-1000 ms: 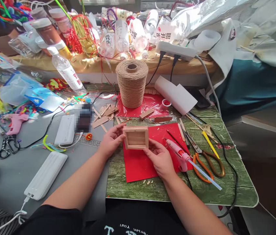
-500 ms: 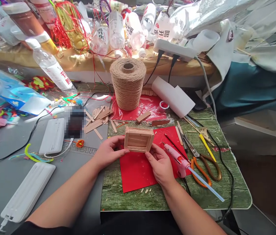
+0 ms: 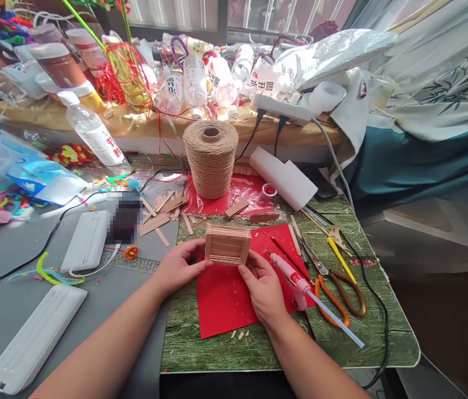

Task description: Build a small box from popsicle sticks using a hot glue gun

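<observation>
A small square box of stacked wooden sticks is held over a red paper sheet. My left hand grips its left lower corner with fingers curled round it. My right hand pinches its right lower corner. The box's open face is tilted toward me, showing slats inside. A pink glue gun lies just right of my right hand.
A cone of jute twine stands behind the box. Loose wooden sticks lie to the left, orange-handled scissors to the right. White power banks, bottles, a power strip and a white paper roll crowd the table.
The box has turned a little in both hands, its open face tipping more toward me. The view has lifted, showing more of the window behind.
</observation>
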Available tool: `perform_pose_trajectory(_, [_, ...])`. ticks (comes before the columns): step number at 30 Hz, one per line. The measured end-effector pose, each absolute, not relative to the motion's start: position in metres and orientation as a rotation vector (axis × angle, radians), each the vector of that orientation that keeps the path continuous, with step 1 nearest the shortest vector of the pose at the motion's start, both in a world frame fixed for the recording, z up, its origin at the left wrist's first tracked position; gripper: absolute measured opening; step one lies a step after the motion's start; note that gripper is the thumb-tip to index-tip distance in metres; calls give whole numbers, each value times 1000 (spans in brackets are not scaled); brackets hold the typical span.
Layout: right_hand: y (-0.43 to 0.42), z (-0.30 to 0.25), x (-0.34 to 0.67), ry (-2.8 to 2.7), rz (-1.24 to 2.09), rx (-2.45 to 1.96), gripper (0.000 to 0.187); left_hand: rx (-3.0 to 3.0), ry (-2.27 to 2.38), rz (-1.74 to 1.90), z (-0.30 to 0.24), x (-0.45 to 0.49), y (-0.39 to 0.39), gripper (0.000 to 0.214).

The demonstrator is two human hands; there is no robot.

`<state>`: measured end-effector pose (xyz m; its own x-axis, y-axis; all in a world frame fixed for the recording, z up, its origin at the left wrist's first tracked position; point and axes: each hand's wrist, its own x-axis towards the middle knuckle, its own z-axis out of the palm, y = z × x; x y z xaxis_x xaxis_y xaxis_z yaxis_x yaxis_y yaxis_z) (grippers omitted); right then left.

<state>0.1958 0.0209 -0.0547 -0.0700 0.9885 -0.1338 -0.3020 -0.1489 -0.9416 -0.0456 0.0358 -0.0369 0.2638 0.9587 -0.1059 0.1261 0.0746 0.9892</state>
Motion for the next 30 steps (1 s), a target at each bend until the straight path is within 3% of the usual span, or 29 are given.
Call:
perform_pose_trajectory(12, [20,-51,196,-938,1457,-1072,59,1202,1026,919,-42,-46,31,63])
perform_pose_trajectory(18, [16,-63,195,-964,1400,-1076,43,1236,1055,1008,-49,-52,28,57])
perform_pose_trajectory(23, [18,-67,194,-977,1436,-1049,43,1175,938,1101,-42,-50,31,79])
perform_pose_trajectory(27, [19,-64,195,-936,1454,-999,42,1238,1003,1034,-40,-50,30,56])
perform_pose_trajectory(30, [20,-62,195,-874,1435,-994,41,1308,1027,925,-40,-50,26,57])
